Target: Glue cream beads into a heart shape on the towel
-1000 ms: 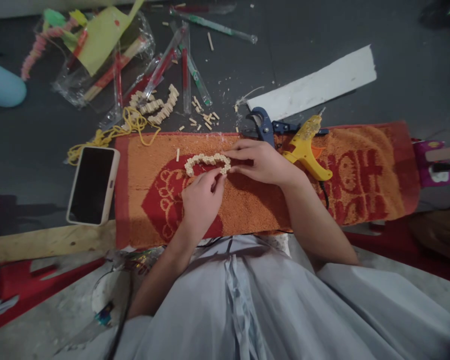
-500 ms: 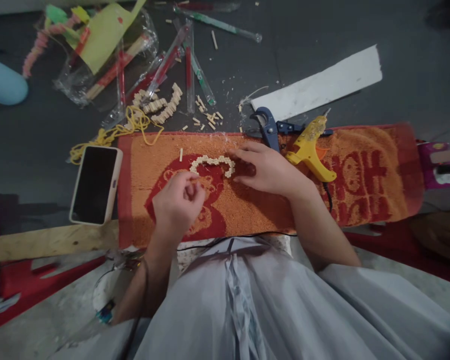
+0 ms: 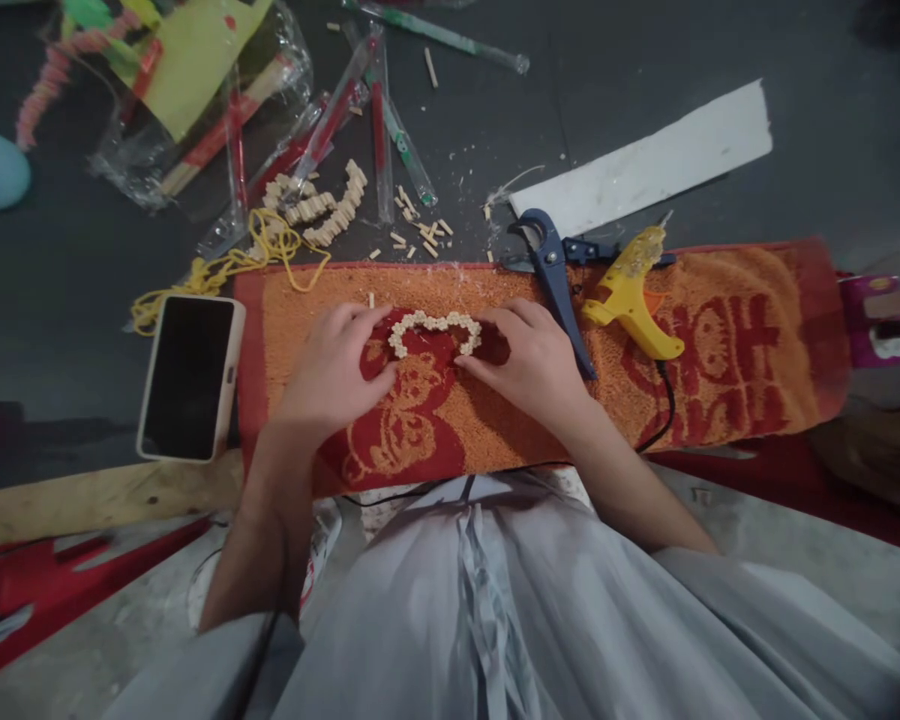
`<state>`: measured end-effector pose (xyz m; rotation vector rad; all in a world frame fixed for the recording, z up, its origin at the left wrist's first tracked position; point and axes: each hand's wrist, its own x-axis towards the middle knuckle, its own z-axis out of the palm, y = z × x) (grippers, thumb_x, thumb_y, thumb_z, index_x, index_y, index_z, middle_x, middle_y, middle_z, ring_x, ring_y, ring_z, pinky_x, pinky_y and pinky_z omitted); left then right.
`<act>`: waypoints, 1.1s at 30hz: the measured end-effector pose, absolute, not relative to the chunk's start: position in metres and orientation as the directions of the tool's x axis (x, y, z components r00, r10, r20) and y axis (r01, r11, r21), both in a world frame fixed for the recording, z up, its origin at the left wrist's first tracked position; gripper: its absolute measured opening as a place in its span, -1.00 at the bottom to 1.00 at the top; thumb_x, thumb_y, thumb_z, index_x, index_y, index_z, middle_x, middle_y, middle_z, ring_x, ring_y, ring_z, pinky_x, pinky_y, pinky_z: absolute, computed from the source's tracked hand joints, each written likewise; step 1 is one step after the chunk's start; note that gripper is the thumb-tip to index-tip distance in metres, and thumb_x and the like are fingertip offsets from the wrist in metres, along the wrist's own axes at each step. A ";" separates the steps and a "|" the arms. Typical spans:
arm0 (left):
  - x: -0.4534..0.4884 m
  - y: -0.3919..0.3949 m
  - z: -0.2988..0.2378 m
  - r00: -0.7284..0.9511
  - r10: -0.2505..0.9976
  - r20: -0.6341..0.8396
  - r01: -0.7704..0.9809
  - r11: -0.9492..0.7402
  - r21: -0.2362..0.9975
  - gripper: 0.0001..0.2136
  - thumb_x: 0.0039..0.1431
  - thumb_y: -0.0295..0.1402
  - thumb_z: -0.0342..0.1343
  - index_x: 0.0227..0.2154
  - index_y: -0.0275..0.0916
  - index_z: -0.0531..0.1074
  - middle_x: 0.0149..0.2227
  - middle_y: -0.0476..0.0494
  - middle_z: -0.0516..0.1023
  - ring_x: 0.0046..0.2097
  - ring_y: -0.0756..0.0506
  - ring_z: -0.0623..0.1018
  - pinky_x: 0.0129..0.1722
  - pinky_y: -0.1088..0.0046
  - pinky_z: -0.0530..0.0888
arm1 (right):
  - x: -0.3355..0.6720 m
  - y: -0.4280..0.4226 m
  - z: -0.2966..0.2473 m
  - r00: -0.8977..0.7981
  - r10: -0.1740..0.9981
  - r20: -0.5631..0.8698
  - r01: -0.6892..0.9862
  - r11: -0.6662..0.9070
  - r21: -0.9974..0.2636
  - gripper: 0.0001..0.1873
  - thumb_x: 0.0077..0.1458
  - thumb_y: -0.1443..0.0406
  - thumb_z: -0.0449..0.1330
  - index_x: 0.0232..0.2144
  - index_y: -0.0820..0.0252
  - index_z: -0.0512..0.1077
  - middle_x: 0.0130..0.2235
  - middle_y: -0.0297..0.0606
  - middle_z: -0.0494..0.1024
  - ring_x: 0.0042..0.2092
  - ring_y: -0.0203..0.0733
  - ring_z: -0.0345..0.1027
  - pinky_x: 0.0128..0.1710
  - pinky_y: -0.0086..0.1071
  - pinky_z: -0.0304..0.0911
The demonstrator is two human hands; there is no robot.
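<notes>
A curved strip of small pale stick pieces lies on the orange and red towel in front of me. My left hand rests at its left end, fingers curled against it. My right hand is at the strip's right end, fingertips pressed on it. Both hands lie on the towel and hold the strip between them.
A blue cutter and a yellow glue gun lie just right of my right hand. A phone sits to the left, with yellow cord, more stick strips, wrapped sticks and a white board behind.
My left hand drew back toward me from the strip's right end, then came forward to its left end. My right hand stayed at the right end.
</notes>
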<state>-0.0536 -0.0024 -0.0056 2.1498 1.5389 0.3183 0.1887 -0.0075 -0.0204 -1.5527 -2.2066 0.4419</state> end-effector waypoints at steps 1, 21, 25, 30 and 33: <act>-0.054 -0.002 -0.006 0.353 0.932 -0.079 0.819 -0.267 0.508 -0.51 0.15 -0.33 0.12 0.17 -0.24 0.34 0.04 -0.26 0.40 0.13 -0.25 0.40 0.19 0.14 0.36 | 0.189 -0.008 -0.022 -0.295 0.943 0.154 0.813 0.332 -0.478 -0.65 0.08 0.16 0.32 -0.12 0.24 0.47 -0.17 -0.04 0.53 -0.10 0.09 0.40 -0.03 -0.06 0.33; -0.052 -0.005 -0.011 0.386 0.922 -0.007 0.779 -0.322 0.538 -0.58 0.15 -0.20 0.24 0.05 -0.18 0.42 -0.02 -0.20 0.41 0.07 -0.22 0.43 0.13 0.19 0.39 | 0.195 -0.004 -0.025 -0.323 0.923 0.208 0.781 0.384 -0.493 -0.65 0.11 0.18 0.23 -0.10 0.25 0.52 -0.17 -0.02 0.55 -0.11 0.07 0.42 -0.06 -0.07 0.37; -0.051 -0.006 -0.011 0.374 0.927 -0.018 0.780 -0.304 0.547 -0.64 0.18 -0.24 0.20 0.04 -0.14 0.43 -0.02 -0.18 0.41 0.08 -0.22 0.42 0.14 0.17 0.37 | 0.195 -0.004 -0.024 -0.326 0.927 0.185 0.781 0.375 -0.499 -0.66 0.12 0.17 0.22 -0.09 0.21 0.52 -0.16 -0.04 0.55 -0.10 0.06 0.42 -0.05 -0.07 0.37; -0.049 -0.007 -0.007 0.346 0.937 -0.040 0.792 -0.269 0.548 -0.66 0.19 -0.23 0.19 0.01 -0.13 0.43 -0.02 -0.18 0.44 0.08 -0.23 0.42 0.15 0.14 0.37 | 0.197 -0.002 -0.020 -0.346 0.923 0.171 0.772 0.383 -0.507 -0.65 0.11 0.19 0.24 -0.07 0.20 0.51 -0.13 -0.05 0.56 -0.07 0.06 0.41 -0.02 -0.06 0.36; -0.045 -0.009 -0.006 0.320 0.946 -0.041 0.806 -0.249 0.537 -0.67 0.19 -0.20 0.19 -0.01 -0.15 0.44 -0.03 -0.20 0.45 0.07 -0.23 0.43 0.14 0.14 0.37 | 0.200 0.001 -0.020 -0.371 0.913 0.170 0.767 0.404 -0.498 -0.65 0.12 0.18 0.22 -0.07 0.23 0.52 -0.14 -0.04 0.56 -0.08 0.06 0.40 -0.03 -0.06 0.35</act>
